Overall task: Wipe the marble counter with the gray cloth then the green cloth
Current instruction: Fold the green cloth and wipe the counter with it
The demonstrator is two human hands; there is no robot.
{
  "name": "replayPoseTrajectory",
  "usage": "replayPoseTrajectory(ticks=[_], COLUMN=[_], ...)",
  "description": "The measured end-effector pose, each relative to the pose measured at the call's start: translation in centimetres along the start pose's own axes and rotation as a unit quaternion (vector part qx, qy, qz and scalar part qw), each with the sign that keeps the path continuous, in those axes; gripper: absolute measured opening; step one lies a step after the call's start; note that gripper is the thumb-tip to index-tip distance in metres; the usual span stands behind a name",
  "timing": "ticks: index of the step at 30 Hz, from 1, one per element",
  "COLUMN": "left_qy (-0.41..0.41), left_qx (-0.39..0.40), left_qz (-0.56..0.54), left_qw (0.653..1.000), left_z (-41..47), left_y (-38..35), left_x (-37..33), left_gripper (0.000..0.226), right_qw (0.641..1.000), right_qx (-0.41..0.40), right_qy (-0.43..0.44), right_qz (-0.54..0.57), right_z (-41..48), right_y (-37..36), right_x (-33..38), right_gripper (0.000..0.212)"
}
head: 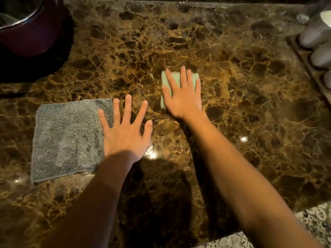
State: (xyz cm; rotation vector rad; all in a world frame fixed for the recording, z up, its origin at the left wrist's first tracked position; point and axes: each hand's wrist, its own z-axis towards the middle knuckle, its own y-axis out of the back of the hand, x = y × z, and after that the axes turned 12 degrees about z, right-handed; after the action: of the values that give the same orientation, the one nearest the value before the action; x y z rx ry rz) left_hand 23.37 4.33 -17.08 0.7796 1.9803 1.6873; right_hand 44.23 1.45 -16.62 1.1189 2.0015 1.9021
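Observation:
A gray cloth lies spread flat on the brown marble counter at the left. My left hand rests flat with fingers spread, its little finger overlapping the cloth's right edge and the rest on bare marble. A small folded green cloth lies near the counter's middle. My right hand presses flat on top of it with fingers apart, hiding most of it. The right hand looks slightly blurred.
A dark purple pot with a metal rim stands at the back left. A tray with pale rounded objects sits along the right edge. Patterned floor tiles show past the counter's front right edge.

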Motion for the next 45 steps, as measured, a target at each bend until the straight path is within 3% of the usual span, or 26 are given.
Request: replayPoseTrajectory(ticks=[5,10,18,21,28,34,45], left_qy=[-0.001,-0.001,-0.009,-0.026,-0.048,-0.047,-0.036], left_qx=[0.007,0.004,0.039,-0.009,0.002,-0.035,-0.023], left_qz=[-0.009,-0.008,0.069,0.034,-0.016,-0.016,-0.013], left_qw=[1.000,1.000,0.997,0.999,0.999,0.998,0.999], left_z=[0.0,0.0,0.3,0.0,1.9,1.7,1.9], left_y=[0.0,0.1,2.2,2.2,0.8,0.2,0.2], left_x=[0.0,0.0,-1.2,-2.5,-5.5,-5.6,-5.7], left_gripper=[0.060,0.060,0.063,0.063,0.060,0.062,0.061], right_qw=[0.998,0.999,1.000,1.000,1.000,1.000,0.999], right_qx=[0.015,0.002,-0.006,0.008,0.006,0.003,-0.001], right_qy=[-0.052,-0.036,-0.013,-0.015,-0.019,0.021,-0.038], right_qz=[0.013,0.004,-0.004,-0.007,-0.012,0.007,-0.003], right_z=[8.8,6.3,-9.6,-17.7,-31.2,-25.5,2.9], right_y=[2.5,1.8,-0.4,-1.7,-4.2,-3.2,2.3], right_x=[-0.8,-0.9,-2.0,-2.2,-2.8,-2.9,-3.9], right_gripper=[0.062,0.062,0.062,0.060,0.063,0.061,0.062])
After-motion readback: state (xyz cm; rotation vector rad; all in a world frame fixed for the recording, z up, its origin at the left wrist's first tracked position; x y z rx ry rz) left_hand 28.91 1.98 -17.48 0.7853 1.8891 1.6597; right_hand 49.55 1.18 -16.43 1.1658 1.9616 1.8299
